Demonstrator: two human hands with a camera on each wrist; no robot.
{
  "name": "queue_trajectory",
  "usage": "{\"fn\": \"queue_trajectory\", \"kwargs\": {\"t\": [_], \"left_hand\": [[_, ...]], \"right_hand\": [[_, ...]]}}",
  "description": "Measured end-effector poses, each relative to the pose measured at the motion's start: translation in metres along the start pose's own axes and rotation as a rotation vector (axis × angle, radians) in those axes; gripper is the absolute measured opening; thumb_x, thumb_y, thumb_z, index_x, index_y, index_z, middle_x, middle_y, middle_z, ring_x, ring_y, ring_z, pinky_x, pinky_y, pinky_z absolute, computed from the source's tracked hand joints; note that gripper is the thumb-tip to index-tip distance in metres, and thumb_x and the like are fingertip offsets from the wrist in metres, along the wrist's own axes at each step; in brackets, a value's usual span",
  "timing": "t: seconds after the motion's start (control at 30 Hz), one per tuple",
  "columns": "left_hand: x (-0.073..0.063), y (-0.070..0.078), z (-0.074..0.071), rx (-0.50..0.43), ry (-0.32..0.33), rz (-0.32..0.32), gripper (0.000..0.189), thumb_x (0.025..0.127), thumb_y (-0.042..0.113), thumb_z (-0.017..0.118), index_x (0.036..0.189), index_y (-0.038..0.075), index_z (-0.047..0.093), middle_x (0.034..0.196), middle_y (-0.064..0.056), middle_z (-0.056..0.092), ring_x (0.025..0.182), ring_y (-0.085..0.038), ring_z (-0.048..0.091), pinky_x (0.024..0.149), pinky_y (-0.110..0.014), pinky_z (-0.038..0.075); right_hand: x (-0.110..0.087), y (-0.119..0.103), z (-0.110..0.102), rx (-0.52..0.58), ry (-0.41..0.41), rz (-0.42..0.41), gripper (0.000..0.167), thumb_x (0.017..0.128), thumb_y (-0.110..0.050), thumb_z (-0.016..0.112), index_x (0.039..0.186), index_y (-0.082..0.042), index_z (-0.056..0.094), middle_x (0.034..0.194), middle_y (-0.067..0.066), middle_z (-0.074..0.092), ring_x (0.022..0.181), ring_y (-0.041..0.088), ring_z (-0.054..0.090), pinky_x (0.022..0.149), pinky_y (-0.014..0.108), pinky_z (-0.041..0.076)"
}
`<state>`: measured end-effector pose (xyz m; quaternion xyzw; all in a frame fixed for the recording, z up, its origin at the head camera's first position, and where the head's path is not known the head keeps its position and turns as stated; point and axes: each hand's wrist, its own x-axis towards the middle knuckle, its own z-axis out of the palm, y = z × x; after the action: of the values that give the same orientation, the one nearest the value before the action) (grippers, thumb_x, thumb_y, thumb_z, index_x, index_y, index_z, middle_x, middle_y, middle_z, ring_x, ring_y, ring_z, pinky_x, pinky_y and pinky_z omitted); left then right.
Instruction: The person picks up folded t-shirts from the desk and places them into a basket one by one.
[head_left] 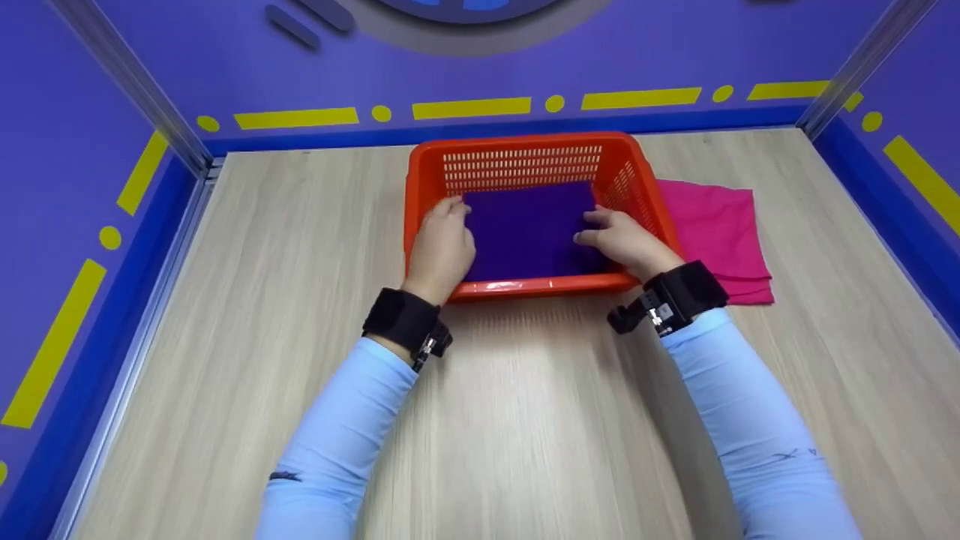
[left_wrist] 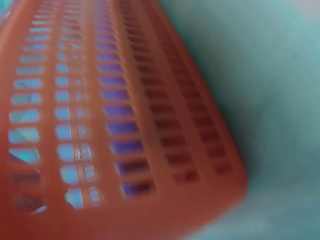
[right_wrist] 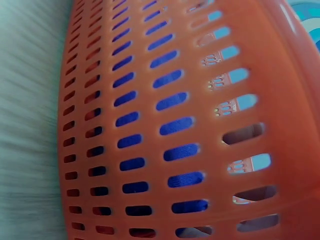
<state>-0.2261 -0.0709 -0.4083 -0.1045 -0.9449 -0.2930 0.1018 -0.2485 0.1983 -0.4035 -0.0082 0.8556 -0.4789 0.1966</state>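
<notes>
The left hand (head_left: 441,247) and right hand (head_left: 621,236), fingers part-bent, touch the purple cloth (head_left: 529,231) inside the red basket (head_left: 525,286). Whether they pinch it is unclear; basket walls screen both wrist views.

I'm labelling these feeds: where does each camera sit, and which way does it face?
Head: on the person's head, facing forward and down at the basket, purple cloth in it, pink cloth to its right; left hand, right hand and sleeves show.
Left wrist: on that wrist, facing a slotted basket wall from outside, tabletop at image right; no hand plainly shows.
Right wrist: on its wrist, facing a slotted wall likewise, tabletop at image left; no hand plainly shows.
Both wrist views share purple showing through the slots.
</notes>
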Motion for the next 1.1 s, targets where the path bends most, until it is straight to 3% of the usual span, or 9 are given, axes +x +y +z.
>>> {"fn": "queue_trajectory", "kwargs": {"t": [0.13, 0.2, 0.27, 0.37, 0.47, 0.6, 0.7, 0.87, 1.1], "left_hand": [[-0.004, -0.013, -0.007, 0.039, 0.143, 0.134, 0.042, 0.097, -0.004, 0.049, 0.138, -0.008, 0.056, 0.142, -0.023, 0.055, 0.137, -0.037, 0.047, 0.117, -0.040, 0.035], [-0.005, -0.020, -0.010, 0.062, 0.176, 0.134, 0.046, 0.097, -0.002, 0.052, 0.142, -0.006, 0.052, 0.145, -0.023, 0.052, 0.139, -0.037, 0.045, 0.118, -0.041, 0.034], [-0.006, -0.026, -0.013, 0.068, 0.186, 0.083, 0.050, 0.097, 0.000, 0.054, 0.146, -0.004, 0.049, 0.149, -0.024, 0.048, 0.140, -0.038, 0.042, 0.118, -0.043, 0.033], [-0.005, -0.035, -0.015, -0.018, 0.154, -0.052, 0.059, 0.097, 0.004, 0.058, 0.153, 0.000, 0.040, 0.154, -0.023, 0.039, 0.140, -0.037, 0.041, 0.117, -0.044, 0.034], [-0.003, -0.041, -0.016, -0.207, 0.071, -0.195, 0.073, 0.096, 0.005, 0.060, 0.160, 0.003, 0.024, 0.150, -0.026, 0.040, 0.134, -0.037, 0.047, 0.111, -0.046, 0.042], [-0.001, -0.046, -0.017, -0.399, -0.068, -0.356, 0.084, 0.097, 0.003, 0.054, 0.163, 0.013, 0.004, 0.132, -0.030, 0.056, 0.114, -0.038, 0.062, 0.095, -0.047, 0.053], [0.000, -0.046, -0.018, -0.434, -0.118, -0.406, 0.085, 0.097, 0.002, 0.049, 0.164, 0.018, -0.001, 0.128, -0.029, 0.060, 0.106, -0.037, 0.065, 0.089, -0.047, 0.055], [-0.001, -0.045, -0.019, -0.450, -0.115, -0.418, 0.085, 0.095, -0.001, 0.046, 0.164, 0.020, 0.000, 0.136, -0.028, 0.057, 0.109, -0.036, 0.064, 0.088, -0.047, 0.056], [-0.005, -0.047, -0.018, -0.473, -0.105, -0.417, 0.086, 0.094, -0.002, 0.045, 0.164, 0.021, 0.001, 0.137, -0.028, 0.056, 0.110, -0.036, 0.064, 0.088, -0.047, 0.056]], "right_hand": [[0.000, -0.001, -0.002, 0.000, 0.014, 0.005, 0.064, 0.101, -0.013, 0.056, 0.157, 0.004, 0.029, 0.168, 0.017, 0.014, 0.148, 0.031, 0.026, 0.123, 0.044, 0.020], [-0.001, -0.001, -0.002, 0.020, 0.031, -0.002, 0.063, 0.102, -0.012, 0.055, 0.157, 0.003, 0.029, 0.168, 0.015, 0.015, 0.146, 0.030, 0.030, 0.122, 0.044, 0.024], [-0.002, -0.001, -0.002, 0.048, 0.056, -0.010, 0.062, 0.102, -0.010, 0.054, 0.158, 0.000, 0.029, 0.167, 0.014, 0.019, 0.143, 0.029, 0.033, 0.121, 0.045, 0.027], [-0.004, -0.001, -0.002, 0.082, 0.097, -0.050, 0.061, 0.102, -0.008, 0.054, 0.158, -0.003, 0.032, 0.165, 0.015, 0.026, 0.140, 0.029, 0.035, 0.119, 0.045, 0.031], [-0.004, -0.001, -0.001, 0.059, 0.176, -0.186, 0.057, 0.100, -0.005, 0.055, 0.156, -0.005, 0.039, 0.162, 0.015, 0.032, 0.144, 0.026, 0.035, 0.119, 0.044, 0.031], [-0.006, 0.001, 0.000, -0.044, 0.295, -0.406, 0.053, 0.097, 0.000, 0.056, 0.149, -0.005, 0.050, 0.160, 0.013, 0.037, 0.148, 0.025, 0.033, 0.118, 0.045, 0.032], [-0.012, 0.004, -0.004, -0.079, 0.335, -0.465, 0.051, 0.097, -0.001, 0.057, 0.147, -0.007, 0.054, 0.159, 0.011, 0.039, 0.148, 0.026, 0.032, 0.116, 0.051, 0.033], [-0.021, 0.010, -0.025, -0.067, 0.385, -0.473, 0.049, 0.098, -0.001, 0.056, 0.147, -0.008, 0.054, 0.158, 0.012, 0.041, 0.147, 0.027, 0.034, 0.115, 0.051, 0.034], [-0.028, 0.033, -0.064, -0.036, 0.496, -0.322, 0.045, 0.106, -0.011, 0.042, 0.149, -0.003, 0.050, 0.151, 0.017, 0.049, 0.137, 0.028, 0.045, 0.114, 0.036, 0.037]]}}
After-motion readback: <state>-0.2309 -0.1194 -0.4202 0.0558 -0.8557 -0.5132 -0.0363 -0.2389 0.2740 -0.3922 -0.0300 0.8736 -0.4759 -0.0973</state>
